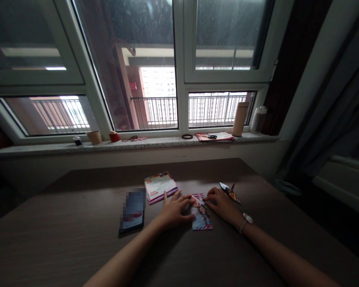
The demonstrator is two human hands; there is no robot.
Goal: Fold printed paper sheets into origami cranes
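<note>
A small printed paper sheet (202,217) lies on the dark wooden table (77,239), partly folded at its top corner. My left hand (173,209) rests on its left edge, fingers curled and the thumb pressing the paper. From the right, my right hand (221,204) pinches the paper's upper right edge with closed fingers. A bracelet sits on that wrist. Just behind my right hand lies a folded paper figure (229,192).
A phone (133,210) lies left of my hands, and a stack of colourful leaflets (160,186) behind them. On the window sill stand a tall tumbler (239,118), a jar (258,119), two small cups (94,137), red papers with scissors (214,136) and a ring (187,136).
</note>
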